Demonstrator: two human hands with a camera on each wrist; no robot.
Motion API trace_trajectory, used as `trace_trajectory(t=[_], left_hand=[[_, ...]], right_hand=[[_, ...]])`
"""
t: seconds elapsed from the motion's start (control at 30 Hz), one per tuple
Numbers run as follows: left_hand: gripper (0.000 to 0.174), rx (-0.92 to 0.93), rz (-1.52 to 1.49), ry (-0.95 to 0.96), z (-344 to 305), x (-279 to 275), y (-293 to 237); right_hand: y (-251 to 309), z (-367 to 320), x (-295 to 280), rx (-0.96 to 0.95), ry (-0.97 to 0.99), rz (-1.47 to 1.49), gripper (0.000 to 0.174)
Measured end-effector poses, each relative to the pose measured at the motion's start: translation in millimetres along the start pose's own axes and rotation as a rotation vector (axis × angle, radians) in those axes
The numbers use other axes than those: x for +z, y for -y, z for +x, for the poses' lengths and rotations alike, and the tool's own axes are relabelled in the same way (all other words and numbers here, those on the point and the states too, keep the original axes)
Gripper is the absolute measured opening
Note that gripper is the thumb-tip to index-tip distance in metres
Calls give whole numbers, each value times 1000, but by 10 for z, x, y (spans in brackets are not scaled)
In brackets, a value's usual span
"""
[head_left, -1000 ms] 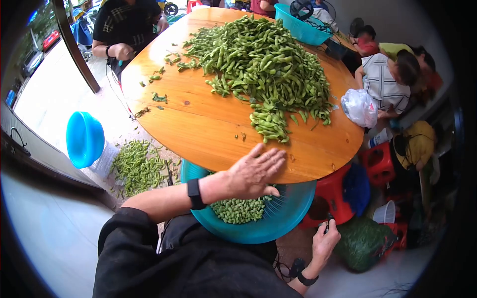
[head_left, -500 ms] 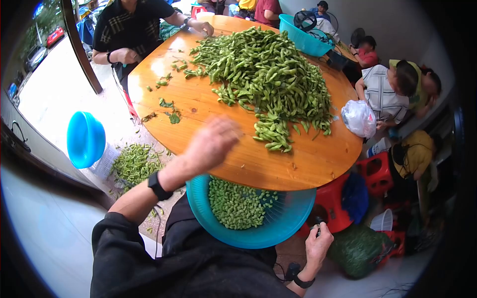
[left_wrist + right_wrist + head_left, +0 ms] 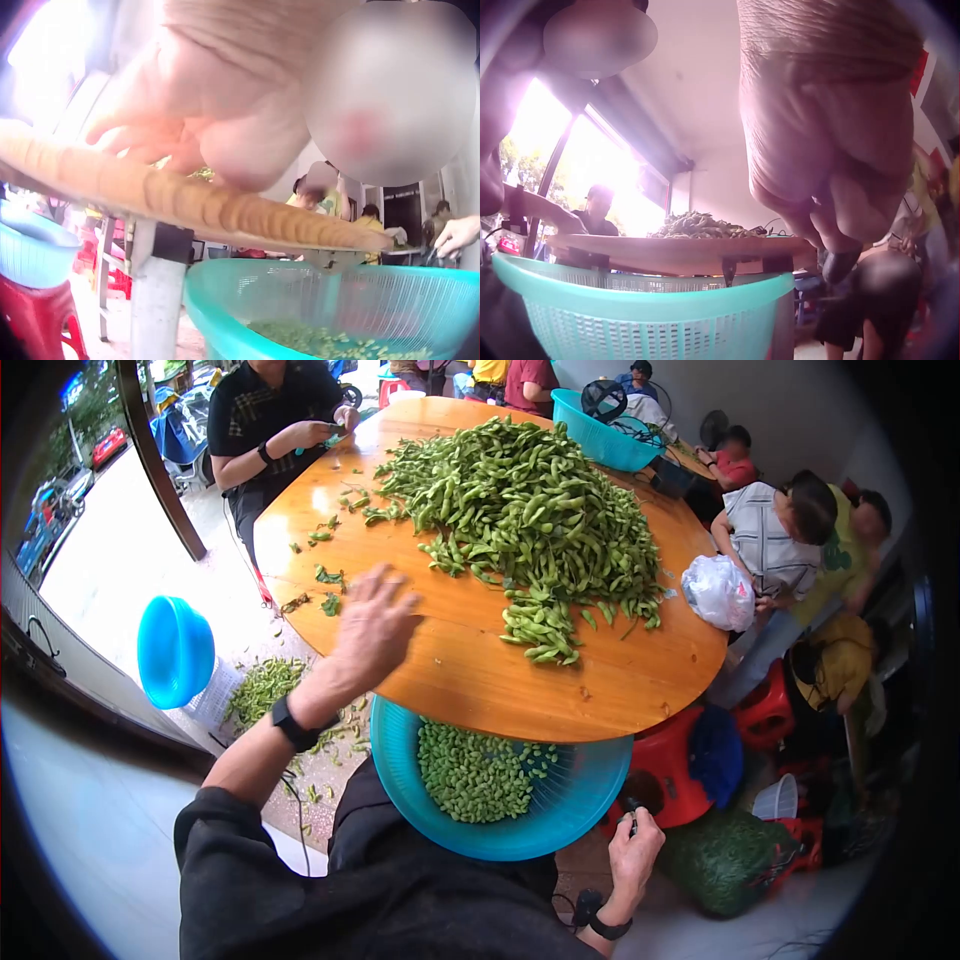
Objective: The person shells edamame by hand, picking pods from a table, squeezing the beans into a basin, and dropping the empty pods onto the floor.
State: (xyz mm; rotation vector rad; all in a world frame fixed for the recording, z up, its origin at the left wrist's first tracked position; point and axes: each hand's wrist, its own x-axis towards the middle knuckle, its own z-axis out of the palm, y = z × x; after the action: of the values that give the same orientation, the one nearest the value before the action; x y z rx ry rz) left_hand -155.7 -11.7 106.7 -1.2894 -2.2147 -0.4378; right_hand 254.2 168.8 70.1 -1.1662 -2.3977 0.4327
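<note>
My left hand [image 3: 378, 625] is over the left part of the wooden table [image 3: 520, 700], its fingers spread and nothing in them. In the left wrist view its palm sits right at the table's edge. Held low to the right of the teal basket [image 3: 590, 790], my right hand [image 3: 635, 855] has its fingers curled round a small dark object [image 3: 631, 815]; its kind I cannot tell. Shelled green beans [image 3: 475, 775] cover part of the basket's bottom, under the table's near edge. A big heap of green soybean pods [image 3: 530, 510] lies on the table, beyond both hands.
Bits of leaf [image 3: 328, 575] and loose pods lie left of the heap. A plastic bag [image 3: 718, 592] rests at the right edge. Pods [image 3: 265, 690] litter the floor beside a blue basin [image 3: 175, 650]. Red stools [image 3: 680, 770] and a green sack [image 3: 725, 860] stand right. Other people sit around.
My left hand has swept left across the table from near its front edge, fingers spread. My right hand has shifted slightly left, still holding the dark object. The person opposite has brought both hands together.
</note>
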Motion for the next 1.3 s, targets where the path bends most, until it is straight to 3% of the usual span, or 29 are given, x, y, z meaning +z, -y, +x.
trace_trajectory(t=[0.03, 0.13, 0.2, 0.37, 0.53, 0.63, 0.7, 0.73, 0.8, 0.83, 0.9, 0.93, 0.97, 1.0, 1.03, 1.23, 1.3], left_hand=[[16, 89, -170, -12, 116, 76, -134], [15, 56, -506, 300, 336, 247, -630], [15, 106, -482, 247, 387, 490, -740], [23, 73, -401, 316, 500, 639, -806], [23, 72, -458, 364, 490, 507, -759], [22, 152, -335, 247, 354, 446, -716], [19, -10, -391, 358, 313, 347, -700], [19, -7, -392, 362, 285, 279, -683], [20, -80, -698, 452, 240, 130, -675], [20, -76, -703, 455, 206, 39, -713], [17, -198, -1109, 554, 70, -101, -828], [17, -194, -1111, 561, -24, -89, -897], [14, -279, -1409, 621, -134, -70, -978], [12, -369, -1707, 675, -238, -53, -1055], [10, -374, -1736, 666, -327, -45, -1119], [13, -341, -1623, 560, -553, -56, -1325], [13, -194, -1391, 490, -552, -89, -1321]], right_hand=[[31, 19, 21, -10, 7, 14, 7], [112, 48, 21, -11, 25, 23, 8], [131, 52, 19, 1, 19, 58, 8], [150, 14, 68, -11, 37, 56, 7], [245, 50, 74, -37, 44, 64, 7], [315, 56, 81, -71, 28, 76, 7], [423, 67, 108, -76, 32, 197, 9], [479, 75, 136, -70, 32, 197, 9], [587, 109, 214, -92, 99, 284, 9], [626, 132, 297, -124, 110, 377, 8], [868, 204, 333, 82, 319, 783, 10], [1020, 258, 302, 170, 402, 992, 10], [1074, 298, 341, 178, 399, 993, 10], [1100, 332, 391, 205, 436, 1180, 8], [1117, 351, 421, 231, 471, 1367, 7], [1089, 319, 443, 311, 591, 1422, 11], [1047, 299, 466, 319, 608, 1409, 11]])
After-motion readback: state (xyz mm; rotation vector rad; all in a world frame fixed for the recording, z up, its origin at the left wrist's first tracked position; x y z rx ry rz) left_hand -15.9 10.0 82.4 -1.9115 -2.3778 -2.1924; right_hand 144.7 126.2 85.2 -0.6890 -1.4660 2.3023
